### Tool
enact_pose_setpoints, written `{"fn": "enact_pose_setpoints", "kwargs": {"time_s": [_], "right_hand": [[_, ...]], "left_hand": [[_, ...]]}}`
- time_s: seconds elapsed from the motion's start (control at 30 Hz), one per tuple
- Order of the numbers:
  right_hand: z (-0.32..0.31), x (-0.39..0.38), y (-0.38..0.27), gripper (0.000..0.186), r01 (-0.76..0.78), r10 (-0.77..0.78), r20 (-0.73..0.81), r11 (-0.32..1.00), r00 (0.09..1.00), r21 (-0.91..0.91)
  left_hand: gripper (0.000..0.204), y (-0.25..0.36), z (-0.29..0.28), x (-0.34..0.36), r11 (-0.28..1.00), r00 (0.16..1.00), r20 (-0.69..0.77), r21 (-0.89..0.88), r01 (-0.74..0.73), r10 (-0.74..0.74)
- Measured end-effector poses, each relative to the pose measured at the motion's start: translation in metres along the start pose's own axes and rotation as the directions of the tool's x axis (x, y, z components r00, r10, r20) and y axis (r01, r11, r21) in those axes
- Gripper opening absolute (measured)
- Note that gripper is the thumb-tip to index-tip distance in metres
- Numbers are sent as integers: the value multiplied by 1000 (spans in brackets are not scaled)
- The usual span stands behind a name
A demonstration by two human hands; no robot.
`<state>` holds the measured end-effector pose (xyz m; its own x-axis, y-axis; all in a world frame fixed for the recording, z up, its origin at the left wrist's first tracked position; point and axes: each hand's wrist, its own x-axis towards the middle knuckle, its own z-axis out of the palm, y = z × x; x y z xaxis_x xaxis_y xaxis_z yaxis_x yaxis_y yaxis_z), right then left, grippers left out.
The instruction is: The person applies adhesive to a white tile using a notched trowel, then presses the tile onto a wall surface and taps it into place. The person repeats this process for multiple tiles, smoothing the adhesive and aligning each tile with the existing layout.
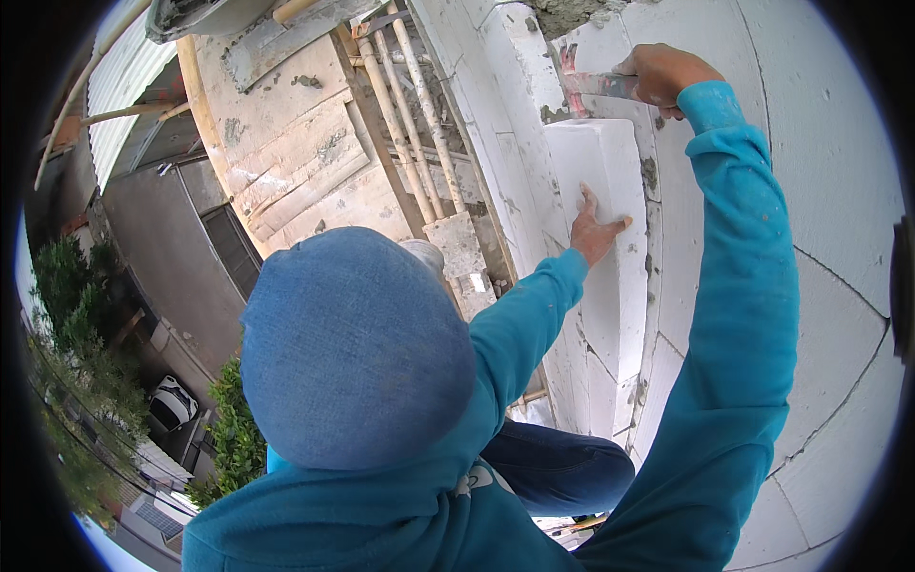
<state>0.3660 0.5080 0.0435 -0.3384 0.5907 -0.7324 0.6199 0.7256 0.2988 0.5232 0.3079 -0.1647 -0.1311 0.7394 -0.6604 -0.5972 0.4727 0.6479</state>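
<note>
My left hand [596, 229] presses flat, fingers spread, against the face of a long white foam block [615, 286] that stands against a white block wall [810, 191]. My right hand [662, 74] is higher up, closed around the handle of a trowel [586, 81] with a red-stained metal blade. The blade points left, just above the top end of the block, near a patch of grey mortar [558, 112]. Both arms wear teal sleeves, and a blue knitted cap [353, 353] fills the middle of the view.
Left of the wall run several pale vertical pipes [410, 114] and a small grey box [456, 243]. Far below are a rough plastered wall [286, 143], a corrugated roof [124, 86], green shrubs [233, 439] and a white car [172, 400]. The drop lies on the left.
</note>
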Motion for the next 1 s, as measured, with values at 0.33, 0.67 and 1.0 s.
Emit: {"fn": "enact_pose_setpoints", "kwargs": {"time_s": [0.33,0.67,1.0], "right_hand": [[47,-12,32,30,21,59,-559,990,827,136],[10,-51,50,41,270,-239,-593,962,769,-37],[17,-24,21,29,41,-35,-180,999,983,29]], "left_hand": [[113,-4,6,9,993,999,3,-110,-33,34],[109,-4,15,2,986,995,-38,-137,-95,90],[110,4,6,10,989,998,-49,-139,-57,51]]}}
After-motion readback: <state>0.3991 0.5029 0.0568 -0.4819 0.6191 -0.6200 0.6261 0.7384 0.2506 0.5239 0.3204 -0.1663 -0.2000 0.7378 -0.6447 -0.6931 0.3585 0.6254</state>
